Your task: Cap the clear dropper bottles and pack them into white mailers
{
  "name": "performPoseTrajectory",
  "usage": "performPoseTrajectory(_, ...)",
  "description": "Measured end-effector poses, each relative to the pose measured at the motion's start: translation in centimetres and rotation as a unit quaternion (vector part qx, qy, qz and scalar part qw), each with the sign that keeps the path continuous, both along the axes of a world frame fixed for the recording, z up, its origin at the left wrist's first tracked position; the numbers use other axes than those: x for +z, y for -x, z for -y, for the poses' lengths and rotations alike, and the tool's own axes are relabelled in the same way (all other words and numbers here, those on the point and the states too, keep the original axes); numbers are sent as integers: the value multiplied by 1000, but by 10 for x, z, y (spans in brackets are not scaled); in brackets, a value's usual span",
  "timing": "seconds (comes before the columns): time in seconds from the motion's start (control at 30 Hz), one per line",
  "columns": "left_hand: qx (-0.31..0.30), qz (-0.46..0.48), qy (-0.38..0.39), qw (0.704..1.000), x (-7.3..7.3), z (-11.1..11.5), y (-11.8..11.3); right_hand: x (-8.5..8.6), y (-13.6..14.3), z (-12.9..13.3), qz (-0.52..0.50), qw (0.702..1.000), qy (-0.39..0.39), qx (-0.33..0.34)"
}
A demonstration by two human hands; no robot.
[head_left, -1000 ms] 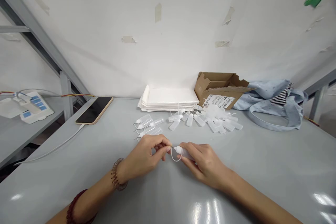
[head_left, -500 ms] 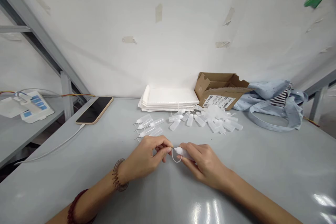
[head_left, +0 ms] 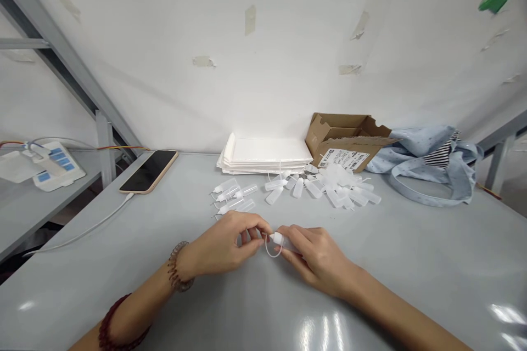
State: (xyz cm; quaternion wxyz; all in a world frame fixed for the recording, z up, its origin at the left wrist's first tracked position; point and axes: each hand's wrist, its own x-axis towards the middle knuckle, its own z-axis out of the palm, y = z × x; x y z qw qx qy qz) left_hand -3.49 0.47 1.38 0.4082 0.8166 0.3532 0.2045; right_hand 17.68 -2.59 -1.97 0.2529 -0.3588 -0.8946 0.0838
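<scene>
A small translucent dropper bottle lies in my right hand, whose thumb and fingers are closed round its body. Its white pointed top faces left. From the collar, a thin white strap loops down and back up toward the nozzle tip. My left hand is at that tip, index finger and thumb bent close around the small tip cap at the strap's end. The cap itself is mostly hidden by the fingertips. Beyond my left hand lie several bottles with thin tips.
A heap of similar bottles lies before an open cardboard box. Left of the box is a stack of white padded envelopes. A charging phone lies at left, its cable trailing. Blue cloth is at right.
My left thumb has dropped slightly away from the index finger, loosening the pinch at the nozzle. Both hands and the bottle have shifted a little to the left.
</scene>
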Motion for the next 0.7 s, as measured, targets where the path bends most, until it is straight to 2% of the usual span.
performPoseTrajectory(0.07, -5, -14, 1, 1000, 1, -1, 2, 0, 0, 0, 3, 1000, -6, -5)
performPoseTrajectory(0.33, 40, -36, -24, 998, 2, -2, 1, 1, 0, -2, 1, 1000, -17, -19)
performPoseTrajectory(0.7, 26, -45, -19, 998, 5, -1, 1, 3, 0, -1, 3, 1000, 2, -9)
